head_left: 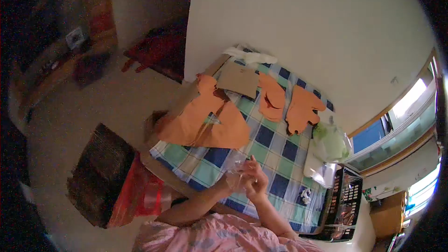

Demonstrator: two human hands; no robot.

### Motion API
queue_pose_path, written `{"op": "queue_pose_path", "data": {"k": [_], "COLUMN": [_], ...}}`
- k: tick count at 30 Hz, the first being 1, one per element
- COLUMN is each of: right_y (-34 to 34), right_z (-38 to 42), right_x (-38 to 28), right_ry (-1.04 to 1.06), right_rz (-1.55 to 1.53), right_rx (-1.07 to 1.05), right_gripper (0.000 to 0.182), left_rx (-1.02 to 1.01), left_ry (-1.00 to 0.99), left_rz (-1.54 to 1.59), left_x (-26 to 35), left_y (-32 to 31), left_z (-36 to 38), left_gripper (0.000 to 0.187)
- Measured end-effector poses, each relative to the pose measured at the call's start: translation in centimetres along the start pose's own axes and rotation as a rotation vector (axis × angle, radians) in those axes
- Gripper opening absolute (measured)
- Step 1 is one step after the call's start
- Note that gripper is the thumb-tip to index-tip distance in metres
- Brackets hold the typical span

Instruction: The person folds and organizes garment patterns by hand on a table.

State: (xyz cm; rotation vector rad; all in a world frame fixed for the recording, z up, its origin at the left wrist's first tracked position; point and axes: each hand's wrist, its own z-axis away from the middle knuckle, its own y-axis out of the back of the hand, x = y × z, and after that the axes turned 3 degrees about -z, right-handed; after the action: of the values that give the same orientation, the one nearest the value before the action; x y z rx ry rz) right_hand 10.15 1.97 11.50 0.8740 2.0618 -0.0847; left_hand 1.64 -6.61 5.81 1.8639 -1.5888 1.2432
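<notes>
My left hand (234,182) and my right hand (256,183) meet above the near side of a checked cloth (265,139). Crinkled clear plastic (237,164) covers and surrounds the fingers of my left hand, so their outline is partly hidden. The fingers of my right hand are bent around the plastic, with one finger pointing upward. Just beyond my hands lies a large orange cut-out sheet (228,128) with a gap in its middle.
Two more orange cut-outs, a middle one (273,100) and a right one (304,107), lie beside a brown cardboard piece (238,80). A pale green plastic bag (330,142) and a black basket (346,189) stand at the right. Near the left edge is a dark brown woven object (100,172).
</notes>
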Motion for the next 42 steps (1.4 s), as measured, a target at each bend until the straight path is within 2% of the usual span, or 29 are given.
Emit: {"op": "queue_pose_path", "data": {"k": [2, 3, 4, 5, 6, 7, 8, 10, 11, 14, 15, 18, 19, 21, 23, 25, 26, 27, 29, 31, 32, 35, 36, 37, 38, 40, 41, 42], "right_y": [0.3, 1.2, 1.1, 1.0, 1.1, 1.3, 1.6, 2.1, 3.1, 5.8, 7.3, 5.5, 5.0, 4.1, 1.2, 3.1, 3.6, 2.9, 0.4, -3.2, -4.9, -9.2, -10.0, -10.7, -11.0, -12.2, -12.5, -12.3], "right_z": [0.5, 0.0, -0.4, -0.8, -1.1, -1.5, -2.2, -3.6, -3.7, -6.3, -6.3, -5.2, -4.1, -2.9, -3.3, -5.8, -6.3, -7.3, -10.3, -11.5, -11.9, -13.6, -14.1, -14.9, -15.5, -15.8, -15.8, -15.8], "right_x": [0.2, 0.6, 0.4, -0.2, 0.1, 0.2, -0.4, -2.7, -2.8, -6.1, -3.4, -2.6, -1.5, -1.6, 1.0, 0.5, -1.5, -2.2, -2.6, 0.3, 1.7, 3.6, 2.9, 1.6, 0.3, -2.1, -2.6, -2.6], "right_ry": [-0.139, -0.345, -0.456, -0.568, -0.459, -0.295, -0.193, 0.01, -0.117, -0.072, 0.037, -0.345, -0.532, -0.513, -0.064, -0.134, -0.288, -0.326, -0.375, -0.429, -0.444, -0.004, -0.156, -0.307, -0.456, -0.253, -0.153, -0.084], "right_rz": [-0.052, -0.198, -0.281, -0.366, -0.014, 0.332, 0.411, 0.566, 0.505, -0.051, -0.377, -0.899, -1.077, -1.4, -1.778, -1.49, -1.265, -1.037, -0.582, -0.3, -0.154, 0.115, 0.148, 0.182, 0.219, 0.344, 0.407, 0.325], "right_rx": [0.233, 0.346, 0.312, 0.275, 0.051, -0.113, -0.238, -0.486, -0.657, -0.845, -0.98, -0.446, -0.466, -0.453, -0.461, -0.616, -0.5, -0.473, -0.414, -0.253, -0.173, -0.039, -0.078, -0.111, -0.142, -0.152, -0.152, -0.147], "right_gripper": [0.032, 0.036, 0.027, 0.028, 0.031, 0.035, 0.035, 0.033, 0.037, 0.053, 0.072, 0.081, 0.081, 0.065, 0.027, 0.022, 0.019, 0.022, 0.03, 0.03, 0.03, 0.024, 0.016, 0.019, 0.03, 0.035, 0.038, 0.038], "left_rx": [0.09, 0.111, 0.113, 0.116, 0.117, 0.065, 0.014, -0.041, -0.058, -0.03, -0.029, -0.036, -0.035, -0.022, 0.007, 0.045, 0.069, 0.087, 0.054, 0.019, 0.105, 0.37, 0.455, 0.533, 0.61, 0.764, 0.836, 0.955], "left_ry": [0.387, 0.543, 0.459, 0.372, 0.286, 0.31, 0.336, 0.334, 0.355, 0.525, 0.568, 0.626, 0.589, 0.48, 0.309, 0.191, 0.138, 0.1, 0.241, 0.357, 0.351, 0.267, 0.24, 0.212, 0.18, 0.075, 0.008, -0.072], "left_rz": [0.805, 0.827, 0.581, 0.336, 0.095, 0.147, 0.198, 0.065, 0.043, 0.235, 0.296, 0.411, 0.398, 0.359, 0.255, 0.129, 0.056, -0.043, -0.29, -0.55, -0.668, -1.011, -1.112, -1.216, -1.319, -1.332, -1.236, -1.307], "left_x": [5.8, 4.6, 3.8, 3.2, 2.2, 0.3, -1.6, -0.4, 0.3, 2.7, 3.4, 3.2, 2.8, 2.1, 1.3, 0.7, 0.5, 0.2, 0.4, 1.1, 0.9, 1.4, 1.4, 1.5, 1.5, 1.5, 1.4, 2.4], "left_y": [-1.9, -1.4, -1.9, -2.6, -3.3, -3.0, -2.7, -2.6, -2.7, -3.6, -3.6, -4.1, -4.4, -5.6, -6.9, -7.0, -6.4, -5.0, -0.7, 2.8, 3.8, 6.7, 7.1, 7.5, 7.9, 9.5, 10.5, 12.0], "left_z": [-2.0, -0.2, 0.1, 0.3, 0.8, 1.1, 1.4, 0.9, 0.8, 1.2, 1.5, 1.6, 1.5, 0.8, -0.8, -2.4, -2.9, -3.4, -3.7, -3.8, -4.5, -4.9, -4.5, -4.3, -4.2, -4.0, -3.3, -2.5], "left_gripper": [0.067, 0.079, 0.081, 0.084, 0.086, 0.087, 0.088, 0.083, 0.08, 0.071, 0.068, 0.058, 0.055, 0.048, 0.042, 0.036, 0.033, 0.03, 0.026, 0.026, 0.03, 0.038, 0.04, 0.042, 0.044, 0.048, 0.051, 0.052]}}
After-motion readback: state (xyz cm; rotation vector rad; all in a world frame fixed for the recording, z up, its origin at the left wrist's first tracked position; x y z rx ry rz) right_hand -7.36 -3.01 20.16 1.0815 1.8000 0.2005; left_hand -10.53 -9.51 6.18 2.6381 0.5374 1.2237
